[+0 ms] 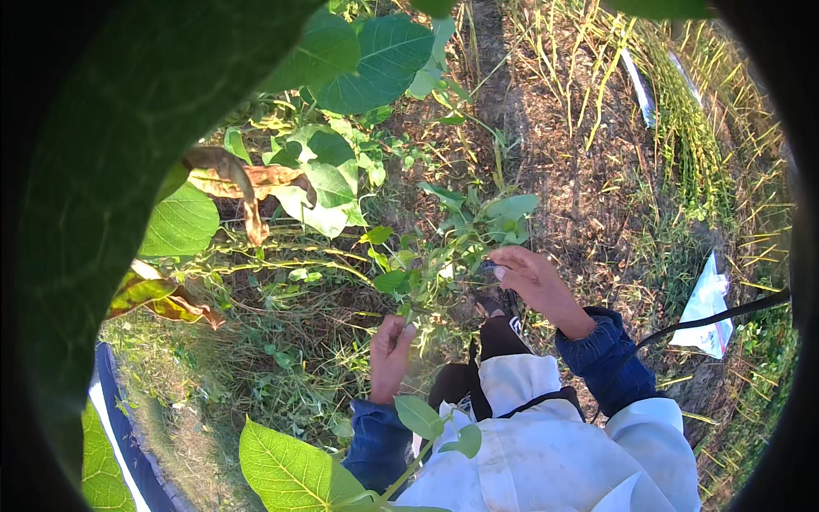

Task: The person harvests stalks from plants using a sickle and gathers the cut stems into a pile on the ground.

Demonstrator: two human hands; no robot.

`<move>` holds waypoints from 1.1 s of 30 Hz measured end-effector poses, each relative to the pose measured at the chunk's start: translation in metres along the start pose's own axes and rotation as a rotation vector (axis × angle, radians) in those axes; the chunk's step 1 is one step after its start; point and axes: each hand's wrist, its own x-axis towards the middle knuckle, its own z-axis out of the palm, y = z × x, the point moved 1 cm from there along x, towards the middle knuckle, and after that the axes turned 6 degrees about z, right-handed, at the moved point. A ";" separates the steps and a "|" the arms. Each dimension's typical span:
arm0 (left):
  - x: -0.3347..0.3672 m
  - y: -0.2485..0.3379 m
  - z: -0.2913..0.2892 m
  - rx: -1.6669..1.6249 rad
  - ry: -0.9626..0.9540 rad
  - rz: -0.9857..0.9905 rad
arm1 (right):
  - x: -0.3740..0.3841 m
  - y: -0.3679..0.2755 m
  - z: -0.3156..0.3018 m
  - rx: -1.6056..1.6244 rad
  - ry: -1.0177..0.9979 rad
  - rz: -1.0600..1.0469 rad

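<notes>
Low in the middle of the head view, my left hand (390,357) is closed, thumb and fingers pinched together beside thin green stems. Whatever lies between those fingertips is too small to make out. Farther right and a little higher, my right hand (536,283) is bent inward, its fingers closed at the edge of a leafy green plant (452,247). A small dark blue bit shows at its fingertips, too small to name. The plant's stems and leaves stand between and just beyond both hands.
Large green leaves (375,64) hang close at the upper left, with dry brown leaves (247,183) below them. A white plastic bag (706,311) lies at the right near a dark strap (725,320). Cut yellow-green stalks (691,145) lie at the upper right. One dark shoe (489,305) shows near the plant.
</notes>
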 end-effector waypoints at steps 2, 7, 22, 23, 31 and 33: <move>0.006 0.005 -0.006 -0.012 -0.008 -0.020 | 0.008 0.016 -0.006 0.176 0.120 0.078; -0.001 0.005 -0.005 0.020 -0.041 0.046 | 0.008 0.024 0.001 0.479 0.011 0.222; -0.124 -0.070 -0.046 0.563 -0.174 0.822 | -0.136 0.018 0.040 0.497 -0.263 -0.001; -0.131 -0.077 -0.041 0.515 -0.170 0.761 | -0.156 0.015 0.031 0.221 -0.279 -0.184; -0.153 -0.081 0.027 0.487 -0.254 0.648 | -0.242 -0.036 0.026 0.242 -0.194 -0.093; -0.160 -0.069 0.050 0.691 -0.258 0.584 | -0.249 -0.038 0.010 0.211 -0.117 -0.009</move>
